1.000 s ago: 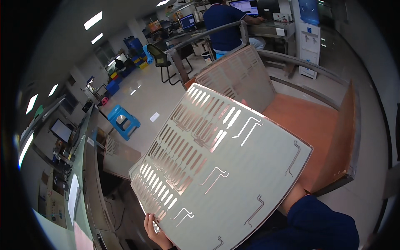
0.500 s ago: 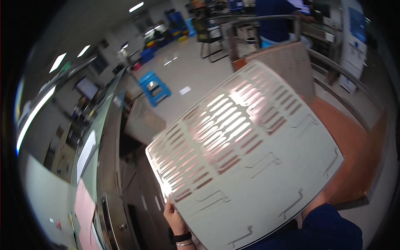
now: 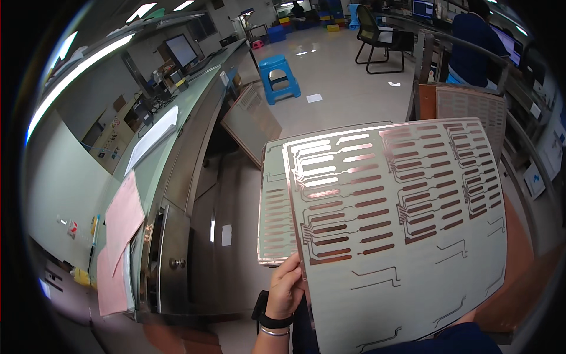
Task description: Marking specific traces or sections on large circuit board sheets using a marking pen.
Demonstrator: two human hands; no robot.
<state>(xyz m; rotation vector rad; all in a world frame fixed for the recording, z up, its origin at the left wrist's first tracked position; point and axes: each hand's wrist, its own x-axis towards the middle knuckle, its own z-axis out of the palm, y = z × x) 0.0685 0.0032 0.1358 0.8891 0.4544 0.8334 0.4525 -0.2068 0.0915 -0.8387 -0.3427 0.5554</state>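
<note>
A large pale circuit board panel [image 3: 407, 283] with rows of copper strips is tilted up in front of me. My left hand [image 3: 285, 289] is closed on its left edge, fingers bent around it. A black band and a silver bangle circle that wrist. Behind the held panel, a second similar panel [image 3: 276, 230] shows along its left side; whether my left hand also touches it, I cannot tell. On the right, my dark blue sleeve [image 3: 463, 342] passes below the panel, and the fingers of my right hand are hidden behind it.
A long bench [image 3: 154, 144] with pink sheets [image 3: 125, 203] runs along the left. Another panel [image 3: 252, 118] leans by its far end, near a blue stool [image 3: 279, 79]. At right, a metal-railed cart [image 3: 463, 40] holds an upright panel [image 3: 471, 112]. Beyond it sits a person [image 3: 471, 41].
My view has turned, and the held panel now appears further right and less slanted. The second panel behind it has come into sight, and more of my left hand shows.
</note>
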